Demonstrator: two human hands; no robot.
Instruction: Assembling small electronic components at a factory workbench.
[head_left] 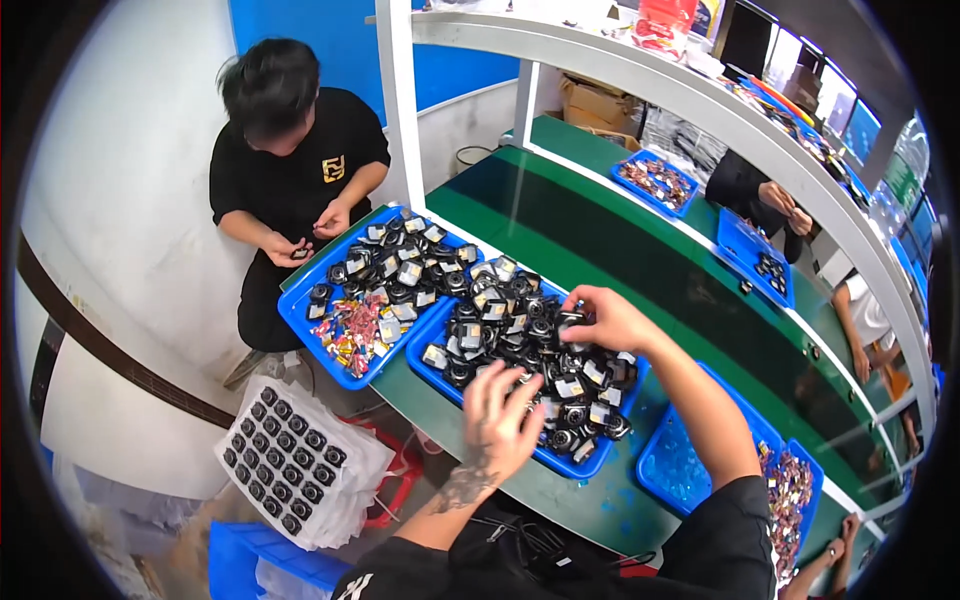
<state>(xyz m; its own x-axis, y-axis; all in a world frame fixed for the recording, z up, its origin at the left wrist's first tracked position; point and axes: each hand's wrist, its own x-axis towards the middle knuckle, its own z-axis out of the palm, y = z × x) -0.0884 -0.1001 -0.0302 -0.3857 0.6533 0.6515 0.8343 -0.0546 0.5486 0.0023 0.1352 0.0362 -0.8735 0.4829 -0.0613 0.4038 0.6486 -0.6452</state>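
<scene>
A blue tray (425, 375) in front of me is heaped with small black camera-like units (575, 413), many showing round lenses or pale silvery rectangular parts. Above the heap's near side my left hand (497, 420) has its fingers spread, and I see nothing held in it. My right hand (612, 320) is over the far right part of the same tray, thumb and fingers closed around a black unit (573, 322). My fingers partly cover that unit. Adjoining on the left is a second blue tray (350, 380) with more black units and small multicoloured wired parts (355, 330).
Across the left tray sits a co-worker (290, 150) with small parts in hand. White packing trays of black units (285, 455) are stacked lower left. A blue tray (670, 460) stands right, near a tray of wired parts (790, 490). The shelf frame's white post (400, 110) rises beyond the trays.
</scene>
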